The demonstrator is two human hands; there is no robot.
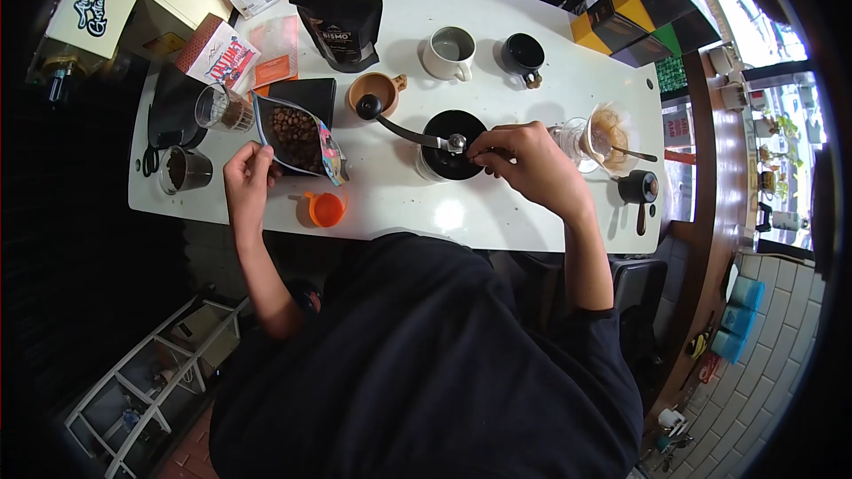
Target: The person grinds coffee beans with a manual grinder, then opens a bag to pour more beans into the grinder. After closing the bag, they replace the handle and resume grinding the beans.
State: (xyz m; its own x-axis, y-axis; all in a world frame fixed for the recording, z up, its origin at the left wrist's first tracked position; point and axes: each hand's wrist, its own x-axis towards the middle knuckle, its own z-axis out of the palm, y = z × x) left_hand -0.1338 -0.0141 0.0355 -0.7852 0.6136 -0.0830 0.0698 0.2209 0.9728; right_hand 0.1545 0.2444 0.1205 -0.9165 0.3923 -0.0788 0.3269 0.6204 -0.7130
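Observation:
My left hand [248, 182] pinches the near edge of an open bag [334, 162], which leans at the left of the table with brown coffee beans [295, 134] showing inside. Just right of the middle stands a hand coffee grinder [432, 162] with a dark open top. Its crank [404, 132] points left and ends in a black knob. My right hand [535, 166] is over the grinder's right rim, fingertips pressed together; anything between them is too small to make out. An orange cup [327, 210] is near the front edge, close to my left hand.
Behind the bag and grinder are a wooden cup [384, 87], a grey mug [449, 53], a black cup [523, 54] and a black pouch [342, 33]. A glass dripper with filter [603, 137] stands right. Two glasses, one holding dark grounds [186, 170], stand left.

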